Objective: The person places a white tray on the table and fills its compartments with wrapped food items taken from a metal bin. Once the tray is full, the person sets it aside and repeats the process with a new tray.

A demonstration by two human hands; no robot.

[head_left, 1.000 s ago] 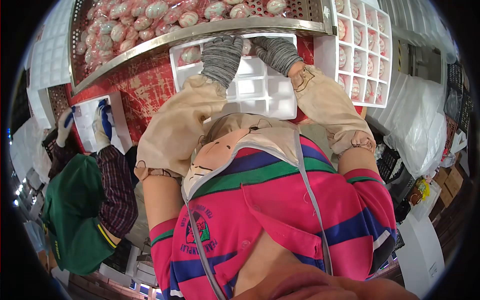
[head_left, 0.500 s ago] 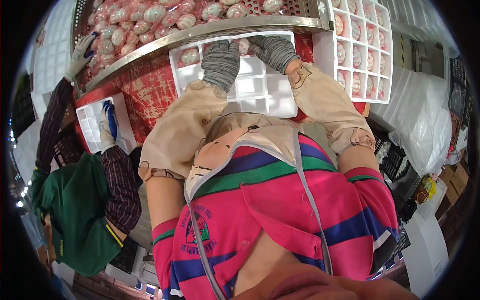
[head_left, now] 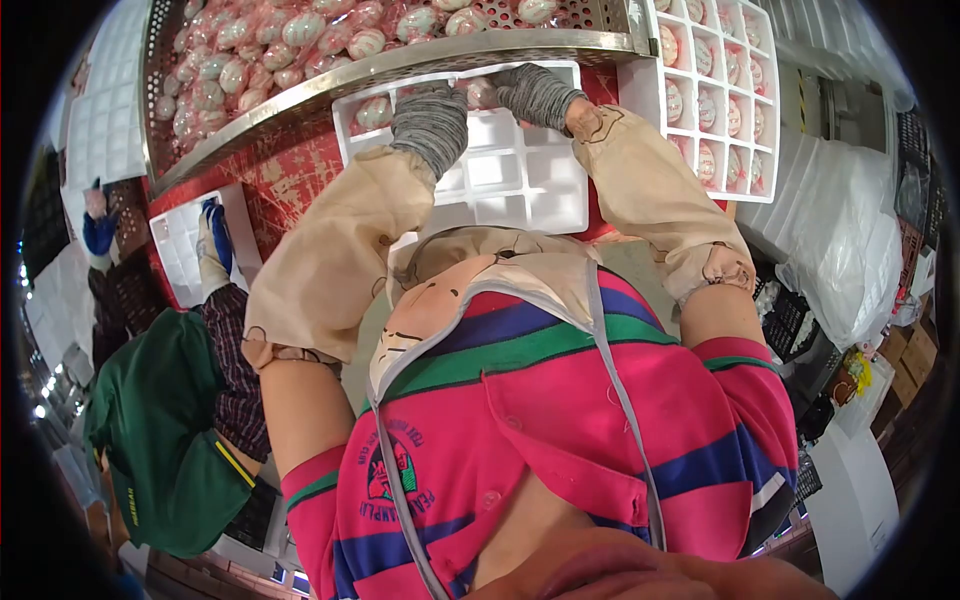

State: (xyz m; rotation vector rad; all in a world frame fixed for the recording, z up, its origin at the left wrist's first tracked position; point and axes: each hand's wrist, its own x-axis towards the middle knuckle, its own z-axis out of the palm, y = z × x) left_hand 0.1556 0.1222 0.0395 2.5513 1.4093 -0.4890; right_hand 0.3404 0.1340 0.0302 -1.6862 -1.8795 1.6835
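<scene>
A white foam tray point(head_left: 545, 190) with square compartments lies in front of me, its far row partly filled. One plastic-wrapped egg point(head_left: 373, 112) sits in its far left corner, and another wrapped egg point(head_left: 480, 93) lies between my hands. My left hand point(head_left: 430, 118), in a grey knitted glove, reaches down over the far row between these two eggs. Just right of the second egg, my right hand point(head_left: 535, 97), gloved alike, bends over the same row with its fingers curled downward. Both hands look closed, but their fingertips and anything in them are hidden.
A perforated metal bin point(head_left: 400, 68) heaped with wrapped eggs runs along the far side. At right stands a filled foam tray point(head_left: 705, 115). On the left, a co-worker's gloved hand point(head_left: 217, 240) rests at a smaller white tray point(head_left: 180, 250); their other hand point(head_left: 98, 230) holds a wrapped item.
My left hand and forearm have shifted slightly left. My right hand stays over the far row. The co-worker's far hand has left the bin and moved down and left.
</scene>
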